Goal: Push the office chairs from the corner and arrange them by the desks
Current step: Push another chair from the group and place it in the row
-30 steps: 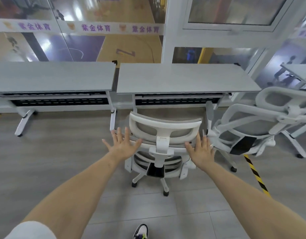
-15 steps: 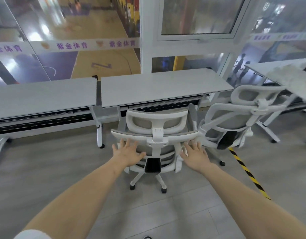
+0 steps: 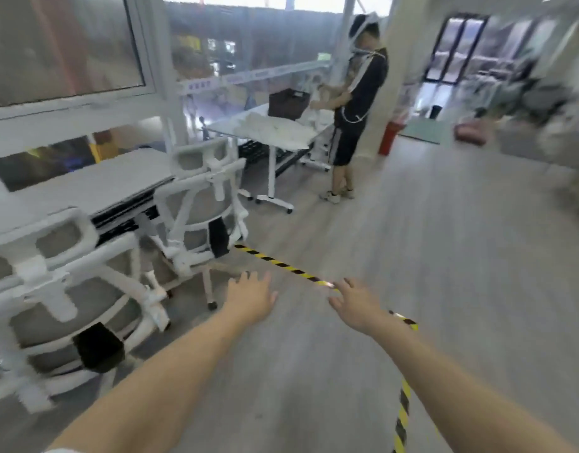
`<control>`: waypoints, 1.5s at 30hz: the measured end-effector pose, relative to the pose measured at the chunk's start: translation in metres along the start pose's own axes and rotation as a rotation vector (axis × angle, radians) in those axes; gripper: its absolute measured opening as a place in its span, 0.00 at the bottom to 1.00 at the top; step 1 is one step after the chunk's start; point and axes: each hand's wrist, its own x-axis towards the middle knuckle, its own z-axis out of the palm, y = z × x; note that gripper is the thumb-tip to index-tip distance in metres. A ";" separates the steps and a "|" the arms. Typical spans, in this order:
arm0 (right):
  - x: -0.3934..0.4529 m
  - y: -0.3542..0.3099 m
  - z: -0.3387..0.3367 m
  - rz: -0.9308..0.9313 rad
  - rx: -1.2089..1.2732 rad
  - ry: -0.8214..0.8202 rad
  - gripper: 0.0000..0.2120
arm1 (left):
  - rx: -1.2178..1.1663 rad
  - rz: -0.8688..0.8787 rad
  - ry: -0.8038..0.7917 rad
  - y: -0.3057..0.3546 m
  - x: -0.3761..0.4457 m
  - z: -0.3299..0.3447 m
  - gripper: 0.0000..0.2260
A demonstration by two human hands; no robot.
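Head view shows both hands free: left hand (image 3: 250, 297) and right hand (image 3: 355, 304) hang with fingers spread wide, holding nothing, above the floor right of the near chair (image 3: 66, 299). Two chairs are visible; the second chair (image 3: 203, 204) sits beyond it, both against one long worktop (image 3: 85, 188). Judging so, this placement looks finished; next comes fetching another chair.

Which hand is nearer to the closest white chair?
Left. The left hand hovers open over the floor, just right of the near chair. The right hand hovers farther right, above the striped tape.
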 end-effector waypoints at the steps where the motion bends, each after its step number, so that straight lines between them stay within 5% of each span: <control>1: -0.038 0.059 0.000 0.101 0.007 0.029 0.24 | 0.032 0.107 0.016 0.063 0.000 0.001 0.27; 5: -0.239 0.265 0.012 0.553 0.074 0.075 0.24 | 0.125 0.557 0.015 0.333 -0.053 0.020 0.26; 9: -0.478 0.399 0.038 1.030 0.183 0.135 0.25 | 0.229 1.027 -0.024 0.582 -0.176 0.061 0.28; 14: -0.761 0.439 0.087 1.545 0.393 0.230 0.27 | 0.344 1.527 -0.054 0.802 -0.374 0.124 0.29; 21: -1.061 0.427 0.149 2.086 0.474 0.323 0.26 | 0.489 2.029 -0.070 1.003 -0.673 0.213 0.30; 30: -1.335 0.359 0.198 2.676 0.462 0.506 0.24 | 0.634 2.573 -0.144 1.114 -1.065 0.310 0.28; 45: -1.714 0.218 0.357 3.146 0.407 0.743 0.23 | 0.579 2.971 -0.225 1.069 -1.567 0.472 0.25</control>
